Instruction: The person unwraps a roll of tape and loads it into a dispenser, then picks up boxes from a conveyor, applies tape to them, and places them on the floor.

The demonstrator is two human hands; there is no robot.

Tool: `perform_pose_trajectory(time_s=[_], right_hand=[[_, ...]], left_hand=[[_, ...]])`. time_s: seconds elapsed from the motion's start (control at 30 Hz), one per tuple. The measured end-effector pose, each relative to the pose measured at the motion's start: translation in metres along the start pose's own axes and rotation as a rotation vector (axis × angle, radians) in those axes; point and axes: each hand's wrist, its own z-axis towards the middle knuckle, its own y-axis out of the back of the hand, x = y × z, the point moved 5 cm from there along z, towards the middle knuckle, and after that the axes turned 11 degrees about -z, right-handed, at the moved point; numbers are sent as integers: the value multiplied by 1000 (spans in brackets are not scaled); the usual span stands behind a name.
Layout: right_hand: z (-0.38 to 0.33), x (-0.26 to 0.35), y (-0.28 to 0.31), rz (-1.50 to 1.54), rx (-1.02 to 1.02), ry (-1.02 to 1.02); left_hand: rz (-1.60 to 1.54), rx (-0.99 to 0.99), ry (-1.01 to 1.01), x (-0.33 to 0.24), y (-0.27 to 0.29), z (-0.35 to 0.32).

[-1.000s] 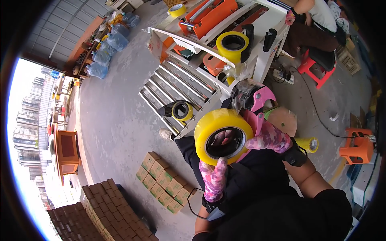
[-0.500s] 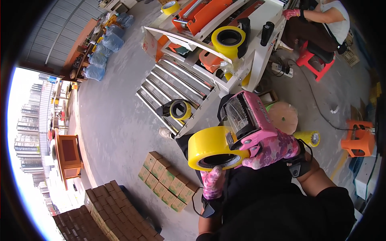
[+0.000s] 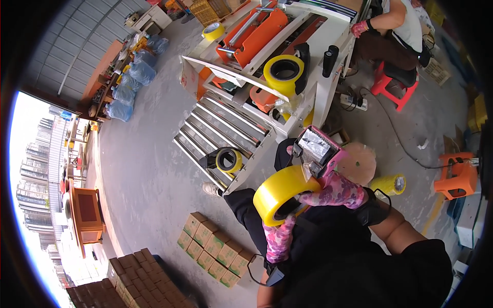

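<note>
The carton-taping machine (image 3: 257, 97) stands ahead. Over the lap, the big yellow tape roll (image 3: 281, 199) looks stiff and fairly heavy; the left hand (image 3: 280, 237) grips inside its hole, a good hold. The right hand (image 3: 336, 189) is closed on what may be a pink tape dispenser (image 3: 316, 149).

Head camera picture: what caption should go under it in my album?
Gloved left hand and right hand fit a yellow tape roll onto a pink tape dispenser.
</note>
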Motion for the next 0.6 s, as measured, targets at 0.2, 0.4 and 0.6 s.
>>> perform_pose_trajectory(time_s=[0.2, 0.4, 0.6], right_hand=[[-20, -24, 9, -10, -253, -50], [-38, -92, 12, 407, -595, -140], [-143, -293, 88, -934, -1184, -810]], left_hand=[[150, 58, -51, 19, -11, 8], [334, 313, -12, 34, -37, 27], [322, 178, 207, 63, -32, 37]])
